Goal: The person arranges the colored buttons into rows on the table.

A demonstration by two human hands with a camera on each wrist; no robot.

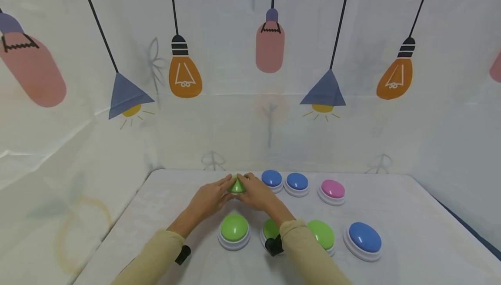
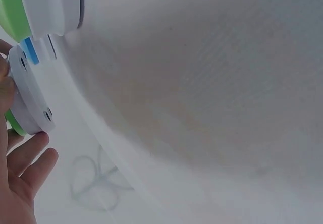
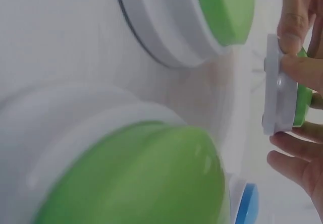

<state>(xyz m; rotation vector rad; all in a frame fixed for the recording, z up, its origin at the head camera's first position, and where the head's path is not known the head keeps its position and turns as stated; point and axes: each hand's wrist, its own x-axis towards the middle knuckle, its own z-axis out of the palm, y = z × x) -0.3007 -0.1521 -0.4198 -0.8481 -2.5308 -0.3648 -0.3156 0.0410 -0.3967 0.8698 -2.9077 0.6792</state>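
Both hands hold one push button with a green dome and a white base, near the table's far edge. My left hand grips its left side and my right hand its right side. In the left wrist view the underside of the white base shows, with small dark-centred feet, raised off the tabletop. The right wrist view shows the button edge-on, with fingers and thumbs about its rim. Closest to the hands on the near side stands another green button.
Two blue buttons and a pink button stand along the back right. Nearer are a green button, a blue button and another green button partly behind the right forearm. A printed curtain hangs behind the white table.
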